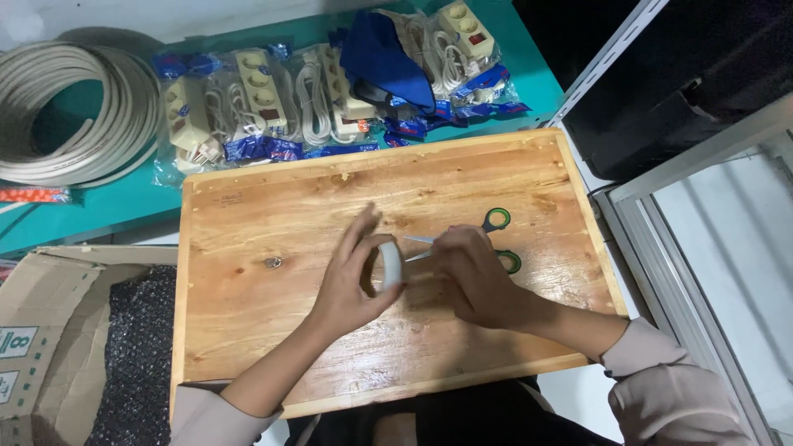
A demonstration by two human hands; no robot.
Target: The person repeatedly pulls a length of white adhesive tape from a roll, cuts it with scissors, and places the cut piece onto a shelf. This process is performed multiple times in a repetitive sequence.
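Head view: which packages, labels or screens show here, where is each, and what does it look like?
Bagged power strips: a row along the teal table behind the wooden board; clear bags with blue edges, cream strips and coiled white cords.
Cardboard box: lower left beside the board; brown, flaps open, with green-printed white labels on its flap, dark material inside.
Orange-red packet: far left edge, under the cable coil.
Screens: none visible.
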